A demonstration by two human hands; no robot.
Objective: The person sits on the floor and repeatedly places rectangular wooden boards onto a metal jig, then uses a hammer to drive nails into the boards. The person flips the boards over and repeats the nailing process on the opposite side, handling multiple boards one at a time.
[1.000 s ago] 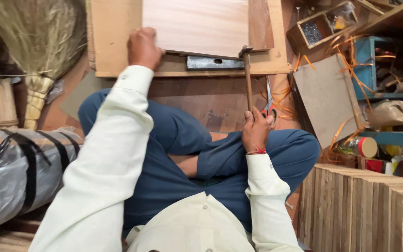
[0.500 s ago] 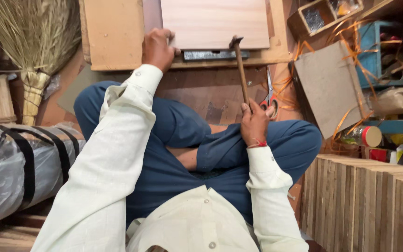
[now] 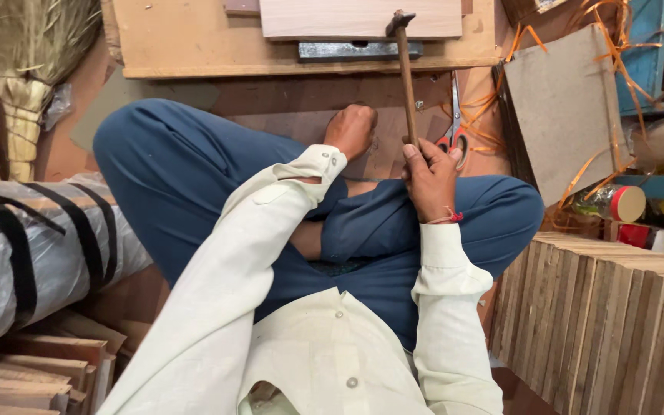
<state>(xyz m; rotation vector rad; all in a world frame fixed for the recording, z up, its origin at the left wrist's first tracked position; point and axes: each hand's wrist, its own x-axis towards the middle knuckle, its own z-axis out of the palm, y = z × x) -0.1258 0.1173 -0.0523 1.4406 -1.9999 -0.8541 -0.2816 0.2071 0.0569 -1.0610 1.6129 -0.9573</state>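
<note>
My right hand (image 3: pixel 429 175) grips the wooden handle of a hammer (image 3: pixel 404 73), whose metal head rests near the lower edge of a pale wooden panel (image 3: pixel 359 17). That panel lies on a larger plywood board (image 3: pixel 194 42), with a grey metal bar (image 3: pixel 359 51) just below it. My left hand (image 3: pixel 351 129) is closed in a fist, low over the floor in front of my crossed legs in blue trousers; whether it holds anything small is hidden.
Red-handled scissors (image 3: pixel 453 131) lie right of the hammer. A grey board (image 3: pixel 562 107) with orange strapping leans at right. Stacked wooden boards (image 3: pixel 616 323) fill the lower right, a broom (image 3: pixel 21 69) and a wrapped bundle (image 3: pixel 32 246) the left.
My left hand left the wooden panel's edge and drew back toward my knees, closing into a fist. The hammer stayed in my right hand, its head now against the panel.
</note>
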